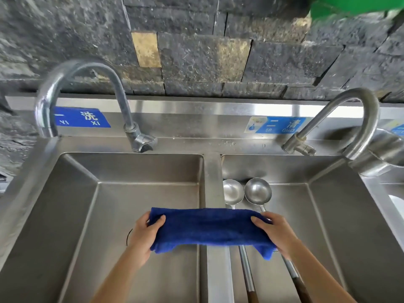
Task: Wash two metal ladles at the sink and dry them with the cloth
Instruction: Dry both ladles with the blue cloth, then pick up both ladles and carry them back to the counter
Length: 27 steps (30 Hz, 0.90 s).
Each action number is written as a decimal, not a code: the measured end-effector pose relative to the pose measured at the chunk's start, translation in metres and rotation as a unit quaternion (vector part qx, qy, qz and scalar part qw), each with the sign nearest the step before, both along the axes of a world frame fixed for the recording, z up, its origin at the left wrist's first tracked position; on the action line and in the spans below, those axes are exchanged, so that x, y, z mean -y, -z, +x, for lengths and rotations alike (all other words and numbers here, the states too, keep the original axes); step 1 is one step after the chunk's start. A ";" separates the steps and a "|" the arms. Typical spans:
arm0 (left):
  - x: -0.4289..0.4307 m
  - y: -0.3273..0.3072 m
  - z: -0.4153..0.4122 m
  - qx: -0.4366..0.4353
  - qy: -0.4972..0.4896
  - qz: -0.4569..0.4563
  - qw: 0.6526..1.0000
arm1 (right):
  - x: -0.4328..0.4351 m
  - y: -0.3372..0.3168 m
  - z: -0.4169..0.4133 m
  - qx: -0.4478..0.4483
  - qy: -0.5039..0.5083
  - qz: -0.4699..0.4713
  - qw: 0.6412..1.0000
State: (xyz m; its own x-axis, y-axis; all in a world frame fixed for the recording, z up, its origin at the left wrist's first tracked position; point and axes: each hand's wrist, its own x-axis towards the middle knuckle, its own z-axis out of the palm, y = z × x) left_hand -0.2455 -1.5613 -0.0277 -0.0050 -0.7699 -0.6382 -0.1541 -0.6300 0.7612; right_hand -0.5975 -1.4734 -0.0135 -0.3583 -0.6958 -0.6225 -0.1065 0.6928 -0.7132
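Both hands hold a folded blue cloth (pixel 209 228) stretched over the divider (pixel 213 182) between two steel basins. Left hand (pixel 143 239) pinches its left end, thumb on top, fingers curled beneath; right hand (pixel 276 234) pinches the right end likewise. Under the cloth, two ladles lie side by side in the right basin (pixel 328 215), left ladle (pixel 233 191) and right ladle (pixel 258 190), bowls toward the taps, handles toward the person.
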 end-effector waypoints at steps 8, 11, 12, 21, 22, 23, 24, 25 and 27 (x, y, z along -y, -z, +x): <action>0.003 0.076 -0.040 0.131 0.005 0.071 0.989 | 0.015 0.096 0.032 -0.122 -0.049 0.065 0.989; -0.006 0.070 -0.053 0.181 -0.025 0.041 0.982 | 0.006 0.110 0.028 -0.094 -0.070 0.061 0.991; -0.009 0.059 -0.059 0.192 -0.035 0.017 0.981 | 0.003 0.111 0.021 -0.088 -0.071 0.063 0.992; -0.078 -0.039 -0.208 0.058 0.090 -0.186 0.977 | -0.033 0.099 -0.057 -0.231 -0.056 0.030 0.971; -0.087 -0.026 -0.228 0.064 0.142 -0.170 0.973 | -0.037 0.101 -0.061 -0.234 -0.069 0.045 0.969; -0.093 -0.008 -0.243 0.080 0.187 -0.146 0.968 | -0.040 0.106 -0.064 -0.230 -0.087 0.063 0.967; -0.097 0.011 -0.257 0.103 0.228 -0.112 0.962 | -0.044 0.110 -0.068 -0.215 -0.102 0.096 0.967; -0.098 0.031 -0.267 0.128 0.250 -0.075 0.957 | -0.048 0.116 -0.073 -0.196 -0.116 0.130 0.965; -0.095 0.066 -0.270 0.182 0.237 0.000 0.954 | -0.053 0.124 -0.072 -0.128 -0.099 0.170 0.972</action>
